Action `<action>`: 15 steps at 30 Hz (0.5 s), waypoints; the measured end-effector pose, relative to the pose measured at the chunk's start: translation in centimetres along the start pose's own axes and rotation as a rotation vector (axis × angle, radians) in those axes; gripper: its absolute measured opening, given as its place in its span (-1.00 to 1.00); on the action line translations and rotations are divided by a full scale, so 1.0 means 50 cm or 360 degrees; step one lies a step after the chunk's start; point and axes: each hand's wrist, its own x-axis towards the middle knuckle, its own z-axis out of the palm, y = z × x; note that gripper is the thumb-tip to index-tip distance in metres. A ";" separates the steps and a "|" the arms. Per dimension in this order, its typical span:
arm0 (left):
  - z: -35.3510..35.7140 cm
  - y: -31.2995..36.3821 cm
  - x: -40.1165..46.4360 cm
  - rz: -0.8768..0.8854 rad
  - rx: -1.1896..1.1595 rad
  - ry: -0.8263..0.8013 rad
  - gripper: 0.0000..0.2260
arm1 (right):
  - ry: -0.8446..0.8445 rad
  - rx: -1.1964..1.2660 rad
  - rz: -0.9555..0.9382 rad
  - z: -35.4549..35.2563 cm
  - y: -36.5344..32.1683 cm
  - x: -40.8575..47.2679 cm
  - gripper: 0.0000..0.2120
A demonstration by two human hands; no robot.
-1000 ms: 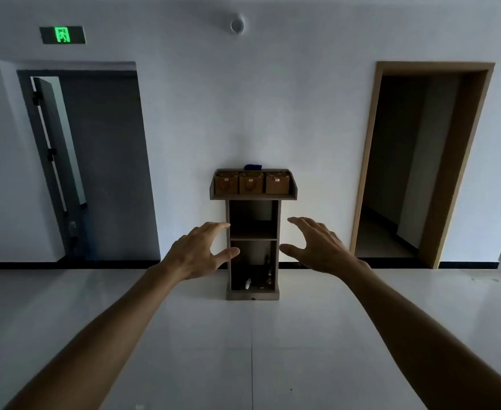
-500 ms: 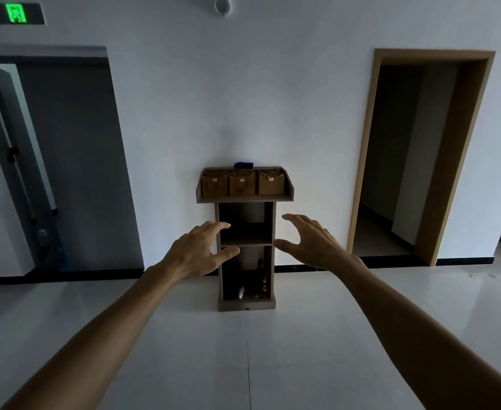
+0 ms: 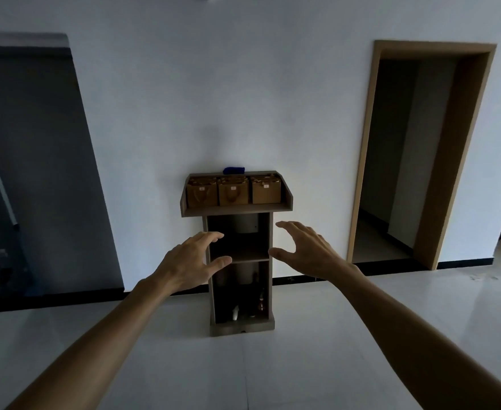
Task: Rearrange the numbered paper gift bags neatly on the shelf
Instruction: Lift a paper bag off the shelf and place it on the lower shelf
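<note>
Both arms are reaching forward, nothing in either hand. Left hand (image 3: 193, 263): fingers spread and slightly bent, thumb out to the side, gripping nothing. Right hand (image 3: 305, 250): same posture, mirrored, fingers apart, palm facing inward. The two hands are framing the stand (image 3: 237, 261) from either side in the head view, but they are hanging in the air well short of it, touching nothing. Judgement: the paired, open posture is preparing for a two-handed take of a bag.

Three bags are sitting in a row on the shelf (image 3: 237, 209) at the top of the stand: left bag (image 3: 202, 195), middle bag (image 3: 233, 194), right bag (image 3: 266, 192). All are upright, side by side, close together; each is showing a small label, numbers too small to read. A blue object (image 3: 234, 170) is lying behind them on the back edge. The stand is backing against the white wall (image 3: 228, 99), between a grey door (image 3: 36, 161) and an open doorway (image 3: 415, 161).

Judgement: the approach is under way; no bag handled yet. Order by number cannot be checked from here.
</note>
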 end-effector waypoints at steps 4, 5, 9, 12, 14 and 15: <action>0.047 -0.062 0.112 0.0007 0.0015 -0.0014 -0.42 | -0.0004 -0.0011 0.0000 0.047 0.070 0.116 -0.28; 0.059 -0.077 0.144 0.0013 0.0036 -0.0018 -0.38 | -0.0003 -0.0021 -0.0004 0.058 0.089 0.149 -0.28; 0.099 -0.123 0.280 0.0030 0.0144 -0.0071 -0.30 | 0.0001 -0.0020 -0.0017 0.095 0.156 0.287 -0.30; 0.118 -0.151 0.384 0.0046 0.0245 -0.0056 -0.18 | 0.0002 -0.0019 -0.0054 0.114 0.199 0.393 -0.31; 0.132 -0.172 0.445 0.0032 0.0270 -0.0041 -0.19 | 0.0020 0.0002 -0.0060 0.127 0.227 0.460 -0.32; 0.141 -0.184 0.472 0.0028 0.0268 -0.0041 -0.21 | 0.0024 0.0017 -0.0058 0.133 0.239 0.491 -0.32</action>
